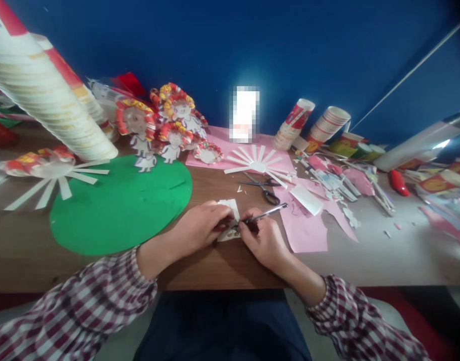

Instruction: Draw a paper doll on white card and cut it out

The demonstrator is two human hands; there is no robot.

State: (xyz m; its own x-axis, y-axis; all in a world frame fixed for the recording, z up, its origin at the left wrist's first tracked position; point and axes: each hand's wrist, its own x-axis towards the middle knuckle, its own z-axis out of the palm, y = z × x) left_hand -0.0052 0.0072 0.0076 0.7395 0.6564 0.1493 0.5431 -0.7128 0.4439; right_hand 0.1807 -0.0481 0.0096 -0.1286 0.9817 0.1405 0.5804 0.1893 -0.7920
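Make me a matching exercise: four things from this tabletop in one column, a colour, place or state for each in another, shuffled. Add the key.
Column one:
1. Pen
2. Scissors
3. Large oval sheet
4. Small pale piece

Column two:
A. Green
B. Touched by the left hand
C. Black-handled
D. Gripped in the right hand

Pairs: 1-D, 2-C, 3-A, 4-B

Counting near: one left hand (pixel 205 224), one right hand (pixel 265 240), one pen (pixel 269 211), one small paper (pixel 233 204). Farther: one pair of scissors (pixel 262 185). Left: one green sheet (pixel 120 210). Far left: two cup stacks (pixel 51 98). Far right: at least two shorter stacks (pixel 329 125).
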